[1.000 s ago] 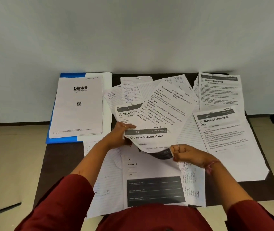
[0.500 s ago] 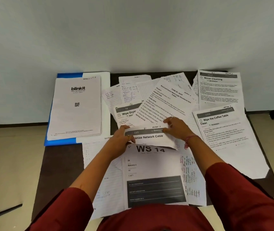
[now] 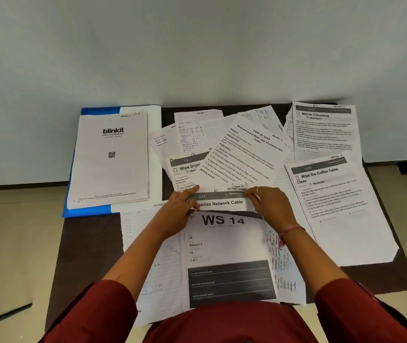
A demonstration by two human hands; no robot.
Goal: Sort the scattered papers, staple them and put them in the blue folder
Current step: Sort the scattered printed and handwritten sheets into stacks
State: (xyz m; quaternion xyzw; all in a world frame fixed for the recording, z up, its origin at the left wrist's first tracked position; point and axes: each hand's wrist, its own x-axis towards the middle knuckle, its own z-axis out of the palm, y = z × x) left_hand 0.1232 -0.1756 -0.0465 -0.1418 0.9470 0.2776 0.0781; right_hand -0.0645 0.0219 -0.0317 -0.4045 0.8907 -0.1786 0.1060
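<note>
Early sorting stage. Both hands work at the middle of the dark table [image 3: 93, 243], at the top edge of the "Organize Network Cable" sheet [image 3: 218, 203], which lies over the "WS 14" sheet [image 3: 224, 241]. The left hand [image 3: 179, 209] has its index finger stretched onto the sheet's upper left corner, the other fingers curled at its left edge. The right hand [image 3: 270, 206] pinches the sheet's upper right corner between thumb and fingertips.

Judged from the layout, little is done: the papers are still fanned loosely over one another, none squared into a stack, and no stapling is evident. One set, the "blinkit" sheets [image 3: 111, 159], rests on the blue folder [image 3: 73, 211] at the far left; whether it is stapled cannot be told. Gathering, ordering, stapling and filing all appear to remain.

Around the hands: the "TASK ID" instruction sheet [image 3: 249, 154] tilted above them, partly covering the "Wipe Drying" sheet [image 3: 185, 169]; handwritten ruled pages [image 3: 190, 137] behind; the "Mirror Cleaning" sheet [image 3: 325, 129] and "Wipe the Coffee Table Clean" sheet [image 3: 333, 206] to the right. No stapler is visible. The sheets lying on the folder would likely have to be lifted before it can be opened
</note>
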